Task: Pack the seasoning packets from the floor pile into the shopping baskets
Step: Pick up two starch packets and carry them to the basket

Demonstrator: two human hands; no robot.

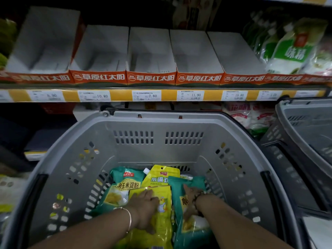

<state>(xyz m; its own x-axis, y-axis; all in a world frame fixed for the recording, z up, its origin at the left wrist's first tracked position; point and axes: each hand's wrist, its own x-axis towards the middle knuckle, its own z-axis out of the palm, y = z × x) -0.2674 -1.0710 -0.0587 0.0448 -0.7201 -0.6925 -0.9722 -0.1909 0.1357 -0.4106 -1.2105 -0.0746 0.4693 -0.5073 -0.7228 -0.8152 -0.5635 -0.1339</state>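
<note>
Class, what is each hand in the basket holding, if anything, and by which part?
The left hand holds the front yellow packet by its top edge. The right hand rests on the upper part of the right teal packet; grip unclear.

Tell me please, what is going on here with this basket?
A person is filling a grey basket in front of a store shelf. Both hands are inside it: the left hand lies on the front yellow packet, and the right hand lies on the teal packet beside it. Whether they grip or only press is unclear. Other packets already lie in the bottom. A second basket stands to the right.
</note>
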